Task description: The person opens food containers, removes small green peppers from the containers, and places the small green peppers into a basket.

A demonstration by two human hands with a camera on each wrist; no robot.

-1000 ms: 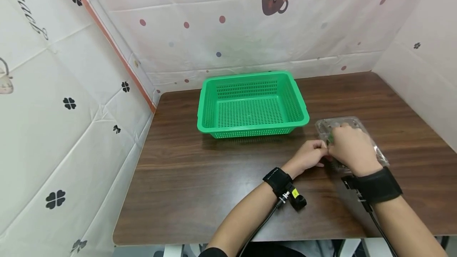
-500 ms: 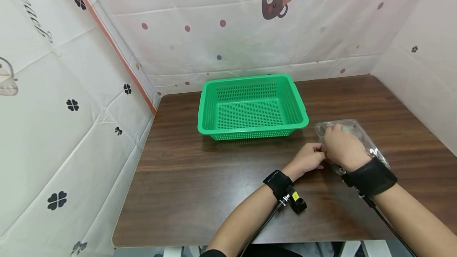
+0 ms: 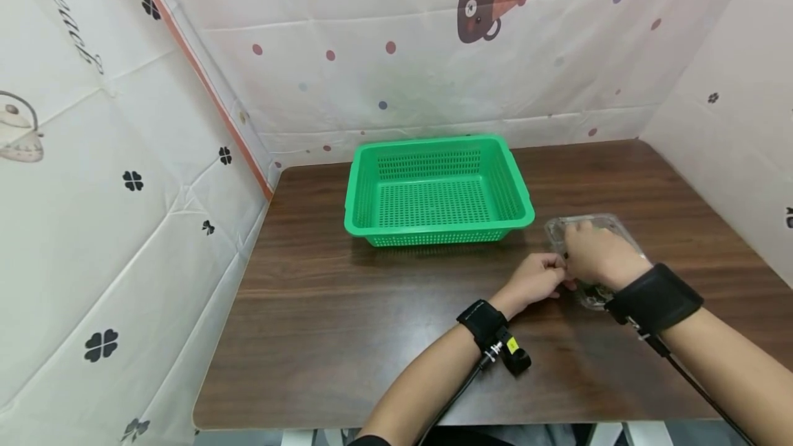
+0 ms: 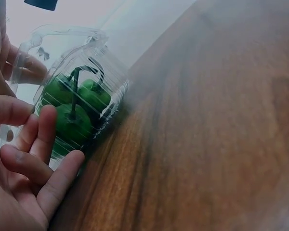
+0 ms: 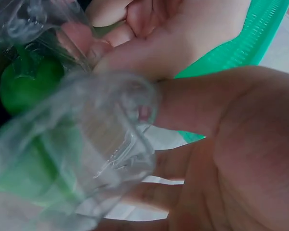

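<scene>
The clear plastic clamshell box (image 3: 595, 253) lies on the dark brown wooden worktop (image 3: 372, 308), at the right side, near the front-right corner of the green perforated plastic basket (image 3: 436, 188) but not touching it. Inside the box are round green fruits with dark stems (image 4: 74, 108); approx. three are visible in the left wrist view, the exact number I cannot tell.

The right hand (image 3: 597, 257) lies on top of the box and covers most of it. In the right wrist view its thumb and fingers (image 5: 183, 103) are bent around the edge of the clear lid, so the grip is holding the box lid. The left hand (image 3: 535, 277) is at the left edge of the box, just beside the right hand. In the left wrist view its fingers (image 4: 36, 139) are curled against the ribbed side wall of the box; the thumb is not clear, so whether the grip pinches the rim or only presses on it I cannot tell.

Both wrists carry black straps w/ cables. The basket stands at the back-centre of the worktop. White printed cloth walls (image 3: 434, 54) stand around the worktop.
</scene>
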